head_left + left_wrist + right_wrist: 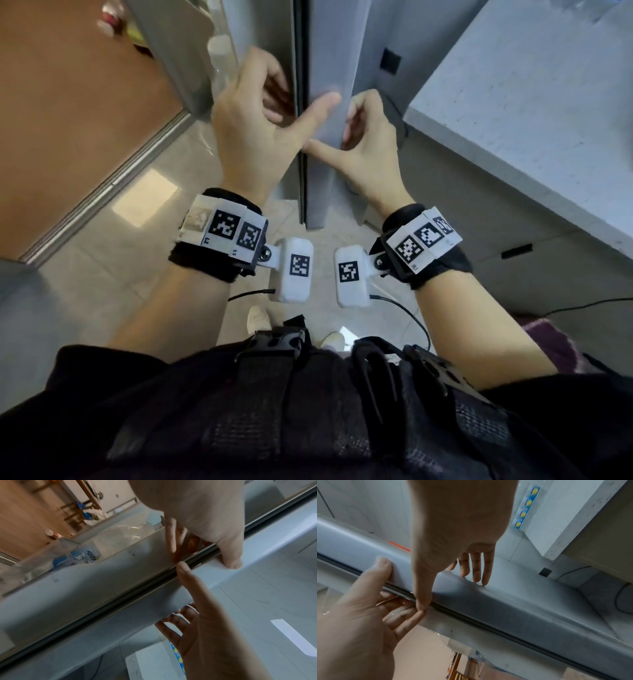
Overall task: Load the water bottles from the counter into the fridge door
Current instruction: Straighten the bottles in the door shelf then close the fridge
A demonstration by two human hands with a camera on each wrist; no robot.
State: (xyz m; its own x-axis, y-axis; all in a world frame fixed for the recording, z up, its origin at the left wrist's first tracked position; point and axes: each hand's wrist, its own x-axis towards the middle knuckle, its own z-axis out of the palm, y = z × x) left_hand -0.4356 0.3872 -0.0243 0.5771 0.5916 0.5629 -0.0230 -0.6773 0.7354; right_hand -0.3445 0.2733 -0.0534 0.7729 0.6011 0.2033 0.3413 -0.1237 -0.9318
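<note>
The grey fridge door (329,61) stands edge-on before me, a dark gasket (301,178) running down it. My left hand (294,109) grips the edge: fingers curl behind the gasket, thumb lies on the grey face. My right hand (334,132) holds the same edge lower down, thumb at the gasket, fingertips on the far side. A clear water bottle (77,555) with a blue label lies behind the clear door shelf (137,547), and a clear bottle (219,58) shows dimly beside my left hand. Neither hand holds a bottle.
A pale speckled counter (531,102) runs along the right, cabinets below it. A wall socket (390,61) and a black cable (400,116) sit between fridge and counter. A brown wood panel (68,120) fills the left. Tiled floor (144,212) lies below.
</note>
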